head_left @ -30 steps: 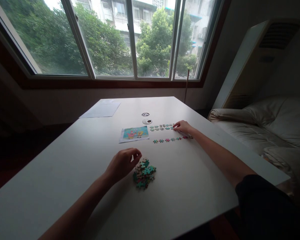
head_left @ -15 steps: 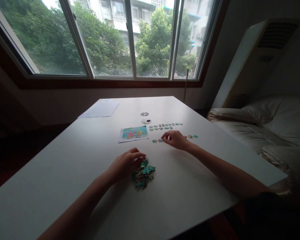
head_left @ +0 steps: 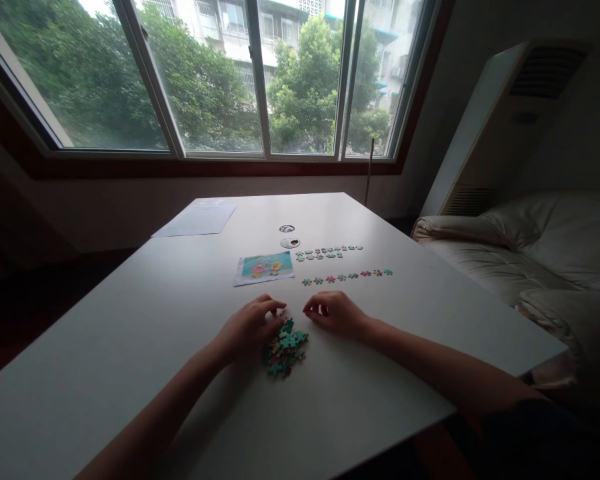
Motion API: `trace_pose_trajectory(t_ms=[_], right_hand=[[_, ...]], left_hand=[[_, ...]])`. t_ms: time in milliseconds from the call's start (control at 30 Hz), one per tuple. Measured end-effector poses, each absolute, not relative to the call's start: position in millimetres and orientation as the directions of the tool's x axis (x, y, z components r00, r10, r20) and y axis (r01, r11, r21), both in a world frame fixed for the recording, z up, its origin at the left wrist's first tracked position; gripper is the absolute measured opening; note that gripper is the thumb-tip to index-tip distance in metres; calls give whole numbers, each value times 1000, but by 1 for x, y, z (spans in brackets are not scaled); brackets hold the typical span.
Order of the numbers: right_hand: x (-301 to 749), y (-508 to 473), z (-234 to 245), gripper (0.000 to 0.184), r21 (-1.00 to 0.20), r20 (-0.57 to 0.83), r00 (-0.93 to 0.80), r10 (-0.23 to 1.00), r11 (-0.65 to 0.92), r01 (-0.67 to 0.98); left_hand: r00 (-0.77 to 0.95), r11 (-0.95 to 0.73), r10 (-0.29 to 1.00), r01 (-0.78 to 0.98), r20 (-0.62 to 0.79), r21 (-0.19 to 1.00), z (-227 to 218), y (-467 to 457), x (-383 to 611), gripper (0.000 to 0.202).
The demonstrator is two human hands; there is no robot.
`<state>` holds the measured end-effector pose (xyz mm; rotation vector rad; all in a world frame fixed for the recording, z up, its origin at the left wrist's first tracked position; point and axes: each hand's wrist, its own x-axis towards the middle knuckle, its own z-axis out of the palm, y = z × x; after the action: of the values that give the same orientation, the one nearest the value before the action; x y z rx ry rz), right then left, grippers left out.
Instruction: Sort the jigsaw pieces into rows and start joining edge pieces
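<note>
Left hand (head_left: 247, 328) lies knuckles up at the left edge of the puzzle-piece pile (head_left: 283, 347). Its fingers are curled and their tips touch the pile's far-left corner. The forearm runs back from the pile toward the near-left of the view.

Right hand (head_left: 336, 313) sits just beyond the pile on its right side, palm down and loosely curled, with the fingertips pointing left toward the other hand. It is close to the pile, but I can't confirm contact.

Neither hand's grip is readable — the fingers are folded under, so I can't tell whether either one pinches a piece. The pile itself rests on the white table (head_left: 130, 320), between the two hands on the near side.

Beyond the pile:
- A printed reference picture (head_left: 264, 267) lies slightly to the left.
- A near row of single pieces (head_left: 347, 276) lies to the right.
- A second row (head_left: 329, 253) lies farther back.

The prints on the pieces are too small to read. The right elbow and a dark sleeve drop out of view at the frame's lower right — the low light hides the detail there.
</note>
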<state>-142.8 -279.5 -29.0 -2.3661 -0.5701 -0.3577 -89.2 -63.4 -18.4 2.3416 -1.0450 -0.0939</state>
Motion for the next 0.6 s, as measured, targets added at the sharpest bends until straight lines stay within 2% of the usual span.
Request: trace_pose_trajectory(t_ms=[167,367,467,600], right_hand=[[-146,-277,-29,14,-562,387,867,315,-665,492],[-148,-274,-26,14,-624,392,883,260,-629,463],[-149,-271,-23,20,-715,345,916,203,-576,396],[-147,-270,-22,30,-896,198,960,199,-361,259]], left_hand=[[697,-503,-688,-658,200,561,-16,-65,-90,21],[734,-398,-628,-589,259,703,-11,-73,-97,13],[745,-327,-598,-562,294,760,-8,-77,-102,16],[754,-309,-557,-578,349,755,-5,-78,-105,14]])
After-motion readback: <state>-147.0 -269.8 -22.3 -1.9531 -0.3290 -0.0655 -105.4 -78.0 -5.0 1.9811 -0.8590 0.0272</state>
